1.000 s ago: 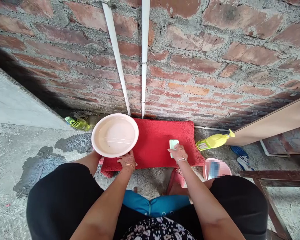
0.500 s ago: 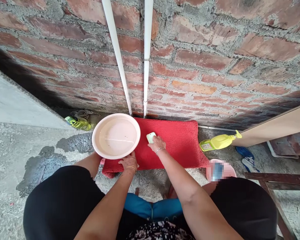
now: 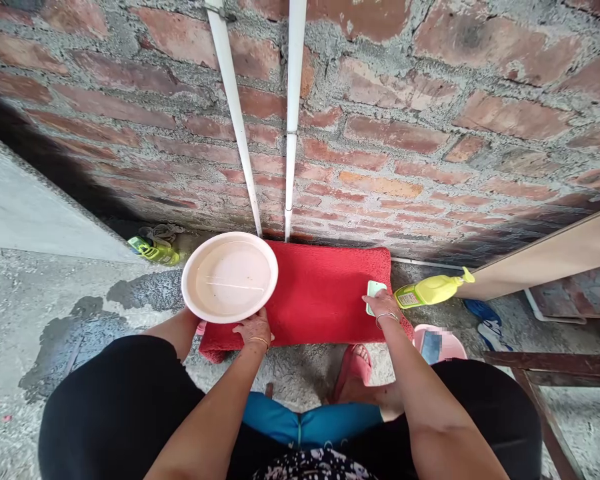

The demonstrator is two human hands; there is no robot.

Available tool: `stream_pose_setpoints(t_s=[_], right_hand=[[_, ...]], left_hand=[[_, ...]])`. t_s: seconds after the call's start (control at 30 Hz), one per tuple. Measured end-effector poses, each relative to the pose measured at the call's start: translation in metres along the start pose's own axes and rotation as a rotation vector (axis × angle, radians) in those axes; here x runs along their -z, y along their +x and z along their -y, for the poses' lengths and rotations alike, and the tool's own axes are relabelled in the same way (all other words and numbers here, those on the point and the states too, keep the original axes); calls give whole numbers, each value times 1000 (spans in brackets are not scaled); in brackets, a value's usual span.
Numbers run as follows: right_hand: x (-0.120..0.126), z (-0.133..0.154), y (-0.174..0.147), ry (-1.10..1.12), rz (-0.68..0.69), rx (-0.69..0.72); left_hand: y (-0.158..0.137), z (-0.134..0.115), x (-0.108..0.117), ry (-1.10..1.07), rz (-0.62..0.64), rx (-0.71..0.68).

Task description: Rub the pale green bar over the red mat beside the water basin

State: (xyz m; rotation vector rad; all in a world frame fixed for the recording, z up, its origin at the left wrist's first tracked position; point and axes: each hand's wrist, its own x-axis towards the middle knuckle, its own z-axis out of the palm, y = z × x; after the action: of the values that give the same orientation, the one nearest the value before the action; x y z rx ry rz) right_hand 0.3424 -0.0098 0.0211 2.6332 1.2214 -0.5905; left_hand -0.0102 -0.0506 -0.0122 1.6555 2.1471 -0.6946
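My right hand [image 3: 383,305] is closed on a pale green rectangular object [image 3: 375,289] with rounded corners; its exact kind I cannot make out. It rests on or just over the right end of the red cloth [image 3: 325,287], which covers a low bench-like support. My left hand [image 3: 256,328] lies on the front edge of the cloth, fingers apart and holding nothing. Its fingertips are close to the rim of a pale pink basin [image 3: 190,307], and I cannot tell whether they touch it. Clear water shows in the basin, which stands on the cloth's left end.
A yellow pump bottle [image 3: 427,291] leans by the cloth's right end. Beside my right knee is a pink bucket [image 3: 457,343] with a blue-grey item inside. A yellow-green bottle [image 3: 160,252] lies at left. Brick wall [image 3: 380,140] and white pipes [image 3: 293,100] rise behind.
My right hand has moved right across the red cloth with the pale green object, from near the middle to the right end. My left hand has stayed beside the basin. The view has shifted slightly.
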Motion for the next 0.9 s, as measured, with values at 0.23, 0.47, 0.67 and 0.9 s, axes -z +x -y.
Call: stream_pose_setpoints(t_s=[0.23, 0.47, 0.67, 0.9], right_hand=[[-17, 142, -46, 95, 67, 289], [-53, 238, -81, 36, 134, 500], [-35, 179, -44, -31, 81, 443], [7, 39, 21, 7, 58, 45]], left_hand=[[1, 0, -1, 17, 6, -10], [1, 1, -3, 41, -38, -16], [1, 1, 1, 55, 7, -16], [2, 1, -3, 62, -19, -15]])
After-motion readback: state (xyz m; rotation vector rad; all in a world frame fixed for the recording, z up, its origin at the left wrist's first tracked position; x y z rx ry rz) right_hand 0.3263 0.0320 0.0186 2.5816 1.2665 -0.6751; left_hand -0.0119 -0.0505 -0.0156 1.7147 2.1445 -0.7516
